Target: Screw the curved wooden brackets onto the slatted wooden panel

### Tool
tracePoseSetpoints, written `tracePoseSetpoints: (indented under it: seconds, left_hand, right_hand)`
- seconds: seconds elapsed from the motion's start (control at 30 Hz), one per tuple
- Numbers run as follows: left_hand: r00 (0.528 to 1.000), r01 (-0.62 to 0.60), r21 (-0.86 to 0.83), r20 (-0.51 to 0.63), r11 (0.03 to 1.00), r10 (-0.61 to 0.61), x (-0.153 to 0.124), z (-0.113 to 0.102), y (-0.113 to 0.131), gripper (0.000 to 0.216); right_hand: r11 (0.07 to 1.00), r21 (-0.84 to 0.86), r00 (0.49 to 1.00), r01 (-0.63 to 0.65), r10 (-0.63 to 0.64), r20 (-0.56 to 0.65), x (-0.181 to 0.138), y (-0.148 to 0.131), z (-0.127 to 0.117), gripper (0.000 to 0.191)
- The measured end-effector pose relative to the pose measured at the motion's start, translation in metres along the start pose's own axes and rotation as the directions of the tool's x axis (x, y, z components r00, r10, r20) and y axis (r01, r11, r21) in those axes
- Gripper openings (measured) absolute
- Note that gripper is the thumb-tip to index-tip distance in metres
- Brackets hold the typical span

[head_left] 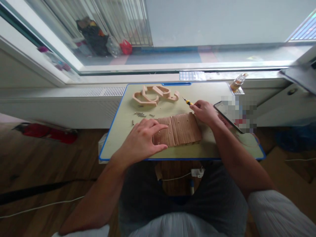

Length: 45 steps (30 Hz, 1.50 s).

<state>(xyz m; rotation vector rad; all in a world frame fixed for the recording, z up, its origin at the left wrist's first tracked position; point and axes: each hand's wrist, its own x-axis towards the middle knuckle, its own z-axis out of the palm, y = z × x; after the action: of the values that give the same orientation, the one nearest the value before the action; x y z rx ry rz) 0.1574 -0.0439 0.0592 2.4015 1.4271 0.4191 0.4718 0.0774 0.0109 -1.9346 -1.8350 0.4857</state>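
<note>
A brown wooden panel [182,130] with small holes lies on a small blue-edged tray table [118,131]. My left hand [143,140] rests flat on the panel's left part, fingers stretched out. My right hand [204,112] is closed round a small yellow-handled screwdriver [189,102] at the panel's far right corner, its tip pointing away. Several screws [140,115] lie on the table beyond my left hand. Pale curved wooden pieces [154,94] lie at the table's far side.
A phone [228,115] lies at the table's right side. A small bottle [238,82] and a clear compartment box [191,75] stand on the windowsill beyond. A cable runs over the wooden floor at the left.
</note>
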Motion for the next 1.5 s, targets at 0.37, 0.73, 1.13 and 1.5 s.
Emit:
tracePoseSetpoints:
  seconds: [0.37, 0.73, 1.13, 1.5]
  left_hand:
    - [0.996, -0.080, -0.158, -0.058, 0.984, 0.072, 0.018, 0.008, -0.032, 0.067]
    - [0.677, 0.060, -0.345, -0.675, 0.937, -0.292, 0.116, -0.026, -0.108, 0.016]
    - [0.838, 0.119, -0.232, -0.497, 0.965, -0.223, 0.149, -0.006, -0.162, 0.024]
    - [0.848, 0.093, -0.133, -0.510, 0.987, -0.148, 0.132, 0.003, -0.166, 0.020]
  right_hand:
    - [0.998, -0.068, 1.000, 0.006, -0.006, 0.000, 0.001, 0.001, 0.005, 0.035]
    - [0.980, -0.194, 0.999, -0.045, 0.048, 0.010, -0.005, -0.009, 0.003, 0.040]
    - [0.957, -0.273, 0.994, -0.097, 0.108, 0.025, -0.003, -0.009, 0.001, 0.046]
    - [0.957, -0.271, 0.993, -0.100, 0.113, 0.032, -0.003, -0.011, 0.001, 0.042]
